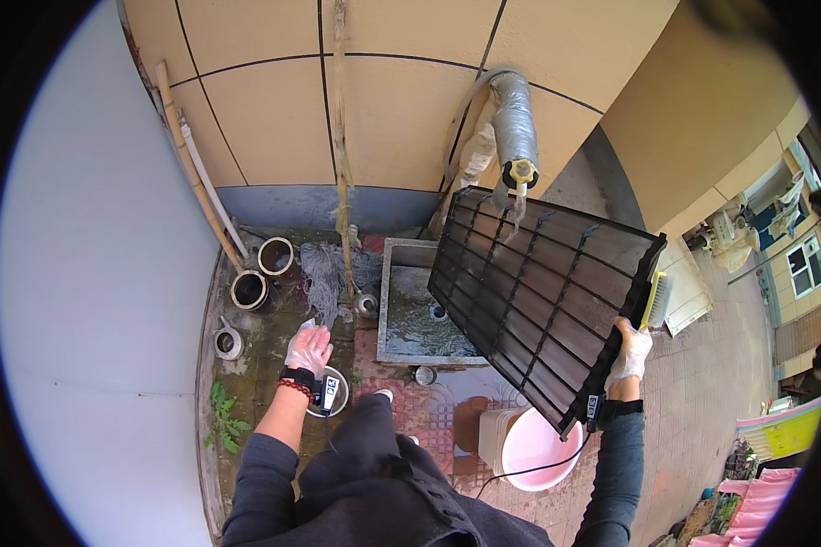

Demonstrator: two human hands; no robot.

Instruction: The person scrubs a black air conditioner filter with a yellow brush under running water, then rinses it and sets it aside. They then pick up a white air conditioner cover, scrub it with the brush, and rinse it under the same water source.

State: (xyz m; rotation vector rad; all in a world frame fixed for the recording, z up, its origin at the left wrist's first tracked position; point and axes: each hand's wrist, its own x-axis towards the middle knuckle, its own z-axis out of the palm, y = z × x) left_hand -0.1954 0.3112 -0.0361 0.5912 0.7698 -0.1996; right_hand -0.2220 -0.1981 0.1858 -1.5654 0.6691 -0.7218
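Observation:
My right hand (631, 352), in a clear plastic glove, grips the right edge of a black-framed mesh screen (540, 294) with a grid of dark bars. A scrubbing brush (655, 301) with a yellow-green back is at the same hand, beside the frame's edge. The screen slants over the right part of a concrete sink (382, 328) holding shallow water. Water runs from a tap (522, 179) on a foil-wrapped pipe onto the mesh. My left hand (309, 347), gloved too, is held out with fingers extended and holds nothing, left of the sink.
A pink basin (540, 455) stands near my right leg. Two dark jars (277, 258), a small pot (228, 343), netting (328, 273) and a kettle (365, 305) lie left of the sink. Bamboo poles (195, 171) lean on the wall. A metal cup (425, 375) stands before the sink.

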